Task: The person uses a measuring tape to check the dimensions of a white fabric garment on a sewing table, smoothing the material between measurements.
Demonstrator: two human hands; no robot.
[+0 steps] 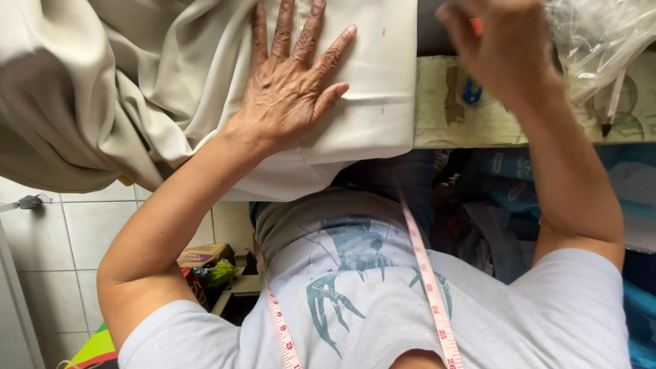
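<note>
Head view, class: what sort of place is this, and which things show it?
Probably a tailoring or sewing workspace. The left hand presses flat on beige cloth marked with orange, a tape measure hangs round the person's neck, and the worktable is cluttered.

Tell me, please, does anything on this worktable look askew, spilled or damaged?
Nothing looks damaged or spilled. The beige fabric lies smooth under the flat left hand but bunches and hangs off the table's left side. The right hand is motion-blurred.
</note>
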